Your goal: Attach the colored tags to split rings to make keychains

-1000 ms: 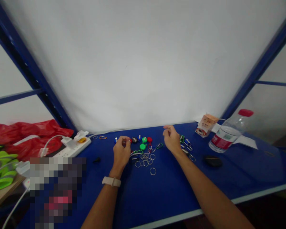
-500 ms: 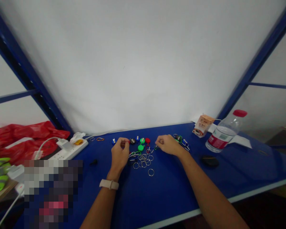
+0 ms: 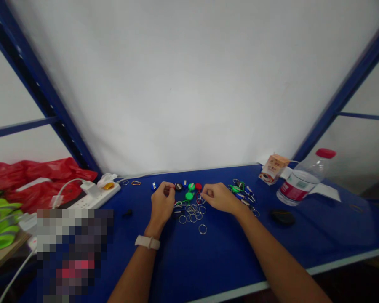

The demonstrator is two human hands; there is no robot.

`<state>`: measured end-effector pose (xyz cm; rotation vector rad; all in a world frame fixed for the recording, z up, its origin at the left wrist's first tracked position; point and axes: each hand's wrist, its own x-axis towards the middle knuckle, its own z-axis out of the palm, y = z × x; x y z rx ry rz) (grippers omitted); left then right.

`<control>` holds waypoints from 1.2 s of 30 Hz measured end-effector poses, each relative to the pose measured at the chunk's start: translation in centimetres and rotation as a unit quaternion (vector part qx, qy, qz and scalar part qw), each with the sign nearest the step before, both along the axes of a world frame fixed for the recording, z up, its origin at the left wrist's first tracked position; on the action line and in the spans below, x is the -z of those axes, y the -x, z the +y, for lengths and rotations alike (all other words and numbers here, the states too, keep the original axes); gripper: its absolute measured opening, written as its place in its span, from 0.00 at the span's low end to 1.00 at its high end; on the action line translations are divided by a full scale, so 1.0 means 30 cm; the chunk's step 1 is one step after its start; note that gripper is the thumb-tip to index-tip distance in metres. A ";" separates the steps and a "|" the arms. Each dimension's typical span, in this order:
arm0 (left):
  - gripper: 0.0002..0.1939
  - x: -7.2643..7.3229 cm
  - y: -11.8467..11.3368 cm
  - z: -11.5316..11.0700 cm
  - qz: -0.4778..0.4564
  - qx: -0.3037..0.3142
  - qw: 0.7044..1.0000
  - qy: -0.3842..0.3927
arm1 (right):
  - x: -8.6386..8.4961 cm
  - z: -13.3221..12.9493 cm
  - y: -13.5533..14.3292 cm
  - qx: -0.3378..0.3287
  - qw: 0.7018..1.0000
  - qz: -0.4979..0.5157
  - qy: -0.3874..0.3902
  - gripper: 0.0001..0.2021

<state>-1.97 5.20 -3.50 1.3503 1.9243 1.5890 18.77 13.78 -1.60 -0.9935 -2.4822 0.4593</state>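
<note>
My left hand (image 3: 163, 203) is closed in a pinch beside a black round reel (image 3: 178, 187); whatever its fingertips hold is too small to make out. My right hand (image 3: 219, 197) is also pinched, its fingertips at a red carabiner (image 3: 199, 198); I cannot tell whether they grip it. Between the hands lie a red disc (image 3: 198, 186), a green disc (image 3: 189, 196) and several metal split rings (image 3: 192, 209). One split ring (image 3: 202, 229) sits apart, nearer me. Green and silver carabiners (image 3: 180, 204) lie by my left hand, partly covered.
Beyond my right wrist is a pile of reels and carabiners (image 3: 244, 191). Farther right stand a drink carton (image 3: 273, 169) and a water bottle (image 3: 298, 185), with a black pouch-like object (image 3: 282, 216) nearer. A power strip (image 3: 93, 198) and red plastic bag (image 3: 41, 181) are left.
My right hand has moved left, closer to the red carabiner. My left hand stays pinched in about the same place. The view has shifted slightly.
</note>
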 end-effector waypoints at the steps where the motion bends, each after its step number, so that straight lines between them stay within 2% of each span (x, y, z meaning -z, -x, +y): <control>1: 0.07 -0.001 0.000 0.000 0.005 -0.002 1.000 -0.002 | 0.002 -0.012 0.013 -0.012 1.000 0.003 0.000 0.08; 7: 0.07 -0.004 0.002 -0.001 0.020 -0.017 1.000 -0.010 | 0.022 -0.066 0.075 -0.058 0.998 0.019 -0.031 0.13; 12: 0.07 0.004 0.001 -0.001 0.005 -0.008 1.000 -0.007 | 0.035 -0.078 0.090 -0.050 0.998 0.002 -0.049 0.14; 19: 0.07 0.016 0.004 0.004 -0.017 0.004 1.000 -0.001 | 0.028 -0.062 0.083 -0.022 0.999 0.016 -0.021 0.13; 23: 0.08 0.018 0.000 0.005 -0.023 0.043 0.999 0.023 | 0.014 -0.054 0.069 -0.014 0.999 0.033 -0.017 0.12; 31: 0.08 -0.005 -0.025 -0.011 -0.007 0.115 0.993 -0.003 | 0.019 -0.067 0.068 -0.090 0.995 0.031 0.005 0.08; 36: 0.08 -0.016 -0.042 -0.023 -0.004 0.166 0.986 -0.002 | 0.031 -0.066 0.075 -0.093 0.995 0.020 0.002 0.08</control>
